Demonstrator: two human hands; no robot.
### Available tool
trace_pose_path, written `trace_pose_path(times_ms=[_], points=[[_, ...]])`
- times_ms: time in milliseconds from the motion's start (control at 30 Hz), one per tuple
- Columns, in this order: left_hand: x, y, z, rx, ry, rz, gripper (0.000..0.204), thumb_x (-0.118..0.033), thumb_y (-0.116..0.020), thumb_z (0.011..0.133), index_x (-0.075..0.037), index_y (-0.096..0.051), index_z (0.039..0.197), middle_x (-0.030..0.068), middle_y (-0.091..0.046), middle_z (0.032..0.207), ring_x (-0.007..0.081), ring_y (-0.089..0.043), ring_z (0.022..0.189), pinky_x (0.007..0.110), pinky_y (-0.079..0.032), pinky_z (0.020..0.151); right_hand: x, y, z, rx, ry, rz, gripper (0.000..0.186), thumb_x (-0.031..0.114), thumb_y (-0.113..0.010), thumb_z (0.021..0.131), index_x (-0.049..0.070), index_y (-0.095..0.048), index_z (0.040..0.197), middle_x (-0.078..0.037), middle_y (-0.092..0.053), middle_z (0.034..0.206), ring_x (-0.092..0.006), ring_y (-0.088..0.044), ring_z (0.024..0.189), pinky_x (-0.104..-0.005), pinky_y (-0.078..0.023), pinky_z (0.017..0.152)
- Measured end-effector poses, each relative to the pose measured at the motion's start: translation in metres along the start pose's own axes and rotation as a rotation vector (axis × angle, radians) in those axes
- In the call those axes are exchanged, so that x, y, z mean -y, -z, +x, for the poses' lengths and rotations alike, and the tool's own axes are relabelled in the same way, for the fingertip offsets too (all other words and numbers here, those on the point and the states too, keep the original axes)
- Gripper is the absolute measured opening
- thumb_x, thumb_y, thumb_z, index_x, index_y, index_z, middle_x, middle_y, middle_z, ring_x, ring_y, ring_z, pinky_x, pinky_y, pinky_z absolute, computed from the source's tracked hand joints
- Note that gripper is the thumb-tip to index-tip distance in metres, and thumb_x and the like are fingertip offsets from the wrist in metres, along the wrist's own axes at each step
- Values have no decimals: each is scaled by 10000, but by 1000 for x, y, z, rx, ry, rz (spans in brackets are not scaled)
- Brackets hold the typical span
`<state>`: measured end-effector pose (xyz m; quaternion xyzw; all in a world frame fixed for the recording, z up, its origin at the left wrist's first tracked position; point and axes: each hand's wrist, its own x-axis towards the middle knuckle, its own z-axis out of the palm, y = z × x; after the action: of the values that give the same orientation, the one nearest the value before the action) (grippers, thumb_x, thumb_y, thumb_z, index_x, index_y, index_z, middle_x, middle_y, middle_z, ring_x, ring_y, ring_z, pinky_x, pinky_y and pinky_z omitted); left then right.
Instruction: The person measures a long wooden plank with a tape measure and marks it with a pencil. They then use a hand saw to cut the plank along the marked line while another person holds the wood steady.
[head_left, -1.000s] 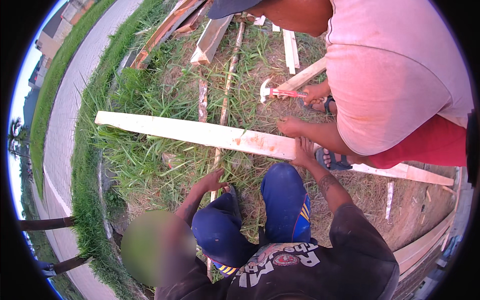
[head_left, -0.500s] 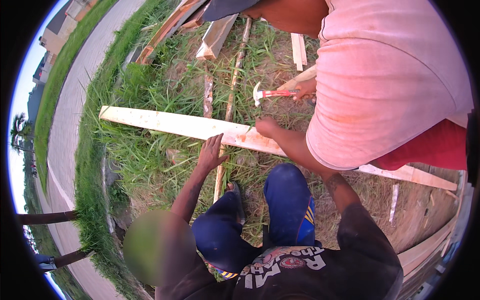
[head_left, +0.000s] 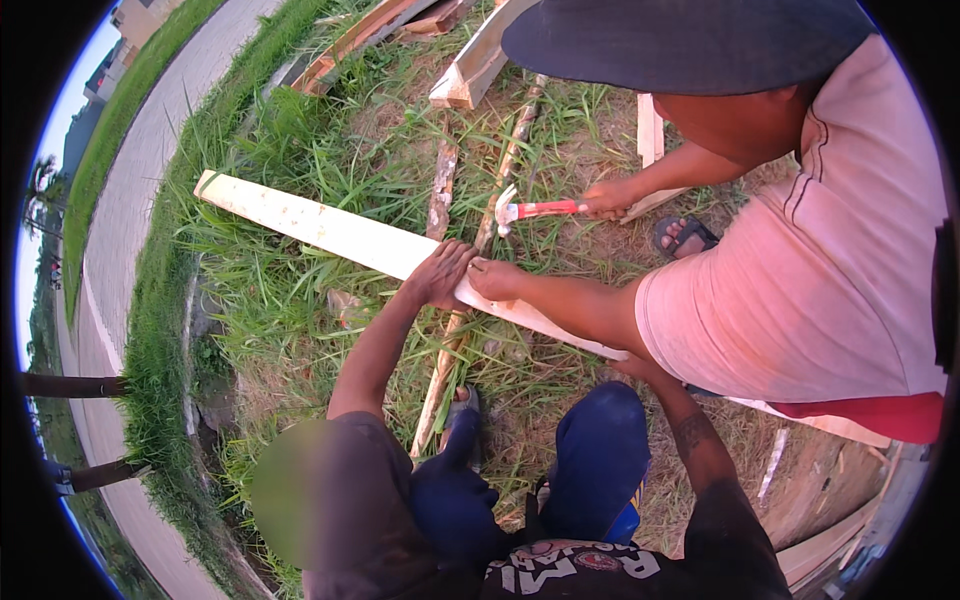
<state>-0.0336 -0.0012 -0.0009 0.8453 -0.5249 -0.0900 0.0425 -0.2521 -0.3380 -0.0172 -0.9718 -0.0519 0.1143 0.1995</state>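
A long white plank [head_left: 320, 228] lies slantwise across the grass. My left hand [head_left: 440, 275] is laid over its near edge, gripping it about the middle. My right forearm [head_left: 690, 435] reaches up to the plank, but the hand is hidden under a co-worker's arm. That co-worker, in a pink shirt and dark cap, bends over from the right. One of their hands [head_left: 495, 280] pinches something small on the plank, touching my left fingers. Their other hand [head_left: 610, 197] holds a red-handled hammer [head_left: 535, 209] just above. My blue-trousered knees [head_left: 590, 470] are below.
Thin wooden poles [head_left: 440, 190] and weathered boards [head_left: 470, 75] lie in the tall grass beyond the plank. A paved path [head_left: 120, 230] curves along the left. More planks [head_left: 830, 540] are stacked at the lower right. The co-worker's sandalled foot [head_left: 680, 235] stands near the hammer.
My left hand rose from beside my knee onto the plank. The co-worker leaned further in; their hand slid left along the plank to meet mine. My right hand became hidden.
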Motion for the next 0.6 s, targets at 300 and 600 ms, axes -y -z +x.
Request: trace_pose_path(times_ms=[300,600], points=[[87,29,-51,-16,29,65,1333,-657,-867,561,35,-304,1552,227,-419,1549,377,-373,1475,475,-204,1291,61,-70,192,1060,-507,1797,490,417,-527,1012,66,-590,1348,-243,-673,1183,-328,-711,950,-495,-578,645],[95,5,-80,-51,90,67,1219,-667,-835,598,-2,-386,1515,204,-494,1483,360,-448,1412,484,-269,1255,77,-115,202,1733,-1353,3224,310,102,-641,886,-109,-665,1111,-222,-686,1117,-366,-648,1116,-449,-539,1011]])
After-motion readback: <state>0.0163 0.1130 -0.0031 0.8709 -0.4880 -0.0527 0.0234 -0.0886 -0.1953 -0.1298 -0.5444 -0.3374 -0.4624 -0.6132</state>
